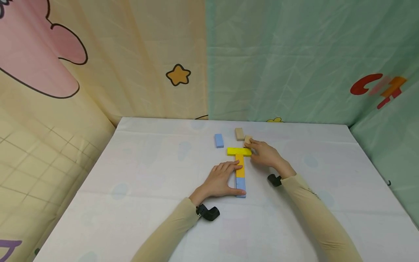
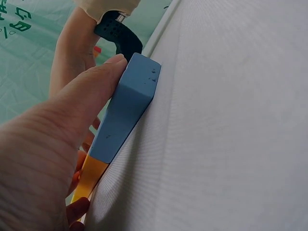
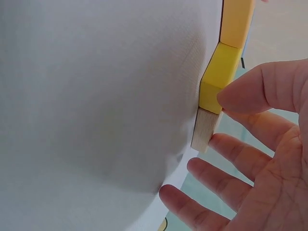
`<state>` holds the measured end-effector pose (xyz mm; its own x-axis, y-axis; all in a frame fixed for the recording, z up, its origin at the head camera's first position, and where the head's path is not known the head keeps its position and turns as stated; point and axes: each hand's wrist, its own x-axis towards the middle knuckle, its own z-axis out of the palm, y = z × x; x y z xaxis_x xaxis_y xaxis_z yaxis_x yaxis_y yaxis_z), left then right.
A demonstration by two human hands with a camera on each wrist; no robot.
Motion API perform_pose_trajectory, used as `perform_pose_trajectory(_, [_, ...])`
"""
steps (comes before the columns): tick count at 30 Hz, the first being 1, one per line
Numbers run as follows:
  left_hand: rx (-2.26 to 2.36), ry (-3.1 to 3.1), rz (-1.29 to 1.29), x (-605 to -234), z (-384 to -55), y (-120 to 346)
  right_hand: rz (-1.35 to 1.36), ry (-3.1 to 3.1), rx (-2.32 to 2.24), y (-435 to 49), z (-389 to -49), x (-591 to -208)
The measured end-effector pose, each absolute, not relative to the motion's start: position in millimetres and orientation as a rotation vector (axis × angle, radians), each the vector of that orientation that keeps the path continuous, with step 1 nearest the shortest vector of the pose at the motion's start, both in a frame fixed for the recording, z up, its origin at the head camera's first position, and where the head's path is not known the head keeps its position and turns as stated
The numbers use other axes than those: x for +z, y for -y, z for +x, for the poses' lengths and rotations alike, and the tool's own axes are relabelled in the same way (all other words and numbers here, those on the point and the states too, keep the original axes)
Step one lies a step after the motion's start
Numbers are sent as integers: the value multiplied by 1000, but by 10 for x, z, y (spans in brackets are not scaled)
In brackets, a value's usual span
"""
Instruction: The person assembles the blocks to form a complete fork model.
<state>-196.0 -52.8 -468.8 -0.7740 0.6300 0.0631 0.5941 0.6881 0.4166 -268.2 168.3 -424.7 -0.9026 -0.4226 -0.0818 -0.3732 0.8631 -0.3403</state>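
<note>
A flat T-like row of blocks lies on the table: a yellow block (image 1: 239,151) across the top, an orange block (image 1: 240,171) below it, and a blue block (image 1: 240,185) at the near end. My left hand (image 1: 220,180) spreads beside this stem, fingers touching the orange block and thumb at the blue block's near end. At the crossbar's right end is my right hand (image 1: 264,154). Its thumb rests against the yellow block, while its extended fingers touch a plain wooden block (image 3: 205,129) set against that end.
Beyond the crossbar lie another plain wooden block (image 1: 239,134) and a separate light blue block (image 1: 219,141). A white cloth covers the table (image 1: 147,163). Printed curtains (image 1: 278,54) hang behind its far edge.
</note>
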Motion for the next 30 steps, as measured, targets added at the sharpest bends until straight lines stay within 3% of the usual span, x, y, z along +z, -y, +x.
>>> perform_pose_trajectory(17, [644,-2813,1013,-4670,-1954,540,-632,-2907,-531,-1641,-2688,-4229])
perform_pose_trajectory(30, [666,-2801,999,-4668,-1942,527,-661,-3029,-444,-1451,-2951,-4171])
